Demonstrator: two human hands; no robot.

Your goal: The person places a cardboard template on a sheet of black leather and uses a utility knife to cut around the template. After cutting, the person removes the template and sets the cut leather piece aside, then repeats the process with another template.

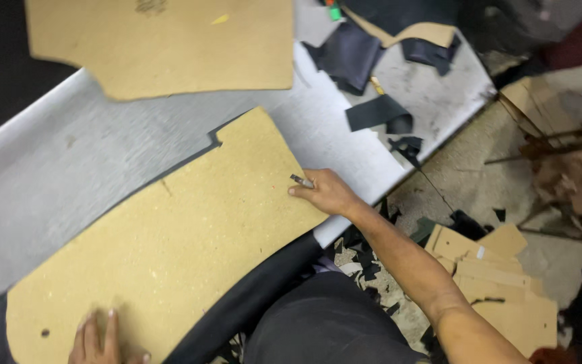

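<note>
Now right hand (pixel 328 193) grip closed on small tool (pixel 301 180) at board (pixel 170 243) edge, left hand (pixel 102 340) flat, open on board

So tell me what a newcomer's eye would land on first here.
First comes the big tan pattern board lying across the grey table over dark material, pinned by the left hand at its near corner. The right hand holds a small tool at the board's right edge. A second tan board lies at the far side, and cardboard offcuts litter the floor to the right.
</note>
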